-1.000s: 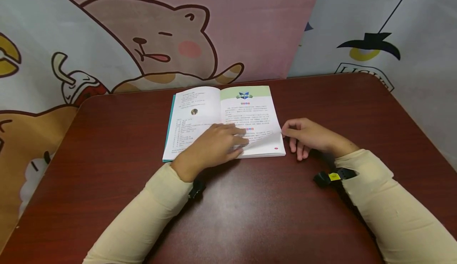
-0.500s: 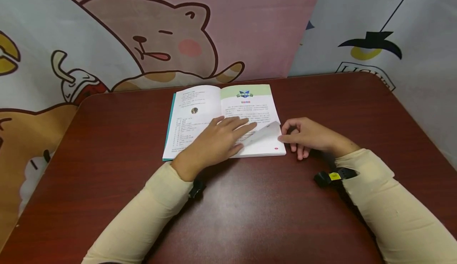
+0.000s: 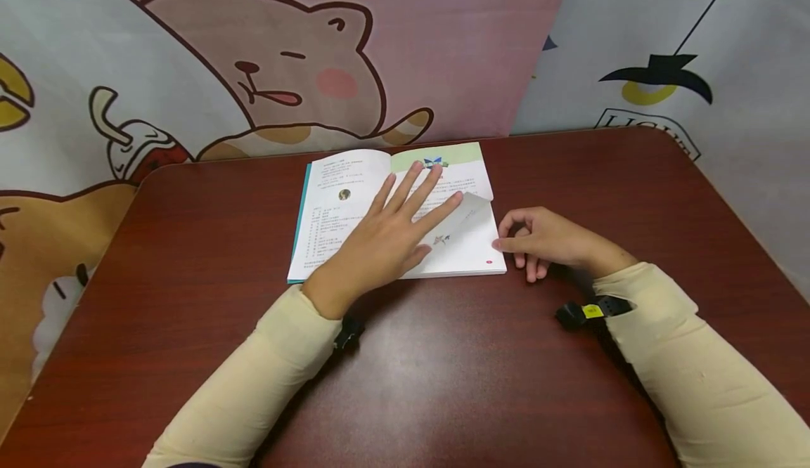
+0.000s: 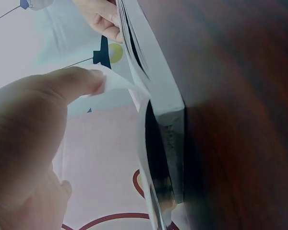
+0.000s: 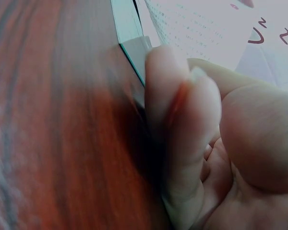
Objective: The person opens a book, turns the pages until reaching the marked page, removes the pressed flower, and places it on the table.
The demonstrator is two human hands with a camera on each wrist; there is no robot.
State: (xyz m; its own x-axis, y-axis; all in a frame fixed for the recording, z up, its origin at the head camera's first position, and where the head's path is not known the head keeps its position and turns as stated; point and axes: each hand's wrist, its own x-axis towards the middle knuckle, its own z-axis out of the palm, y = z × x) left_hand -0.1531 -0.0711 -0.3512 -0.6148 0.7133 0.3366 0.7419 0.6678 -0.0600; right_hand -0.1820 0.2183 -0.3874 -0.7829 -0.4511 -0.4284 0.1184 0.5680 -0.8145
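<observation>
An open book (image 3: 332, 225) with a teal cover edge lies near the back of the table, its pages printed with text. Over its right page my left hand (image 3: 382, 236) spreads with the fingers straight. A lifted page (image 3: 477, 208) curls up beside the forefinger, showing a small printed picture below. In the left wrist view the thumb (image 4: 77, 84) meets the edge of that page. At the book's right edge, my right hand (image 3: 547, 239) pinches the lower sheets between thumb and curled forefinger. Its curled fingers look blurred and close to the book's corner in the right wrist view.
The dark red-brown table (image 3: 405, 384) extends on all sides of the book. Behind it hangs a cartoon backdrop (image 3: 455, 53) with a bear. Dark straps with small devices (image 3: 572, 315) sit at both wrists, below beige sleeves.
My left hand has slid up and across the right page, its fingers spreading. The page's corner has risen and curled back further toward the upper left. The right hand has barely moved.
</observation>
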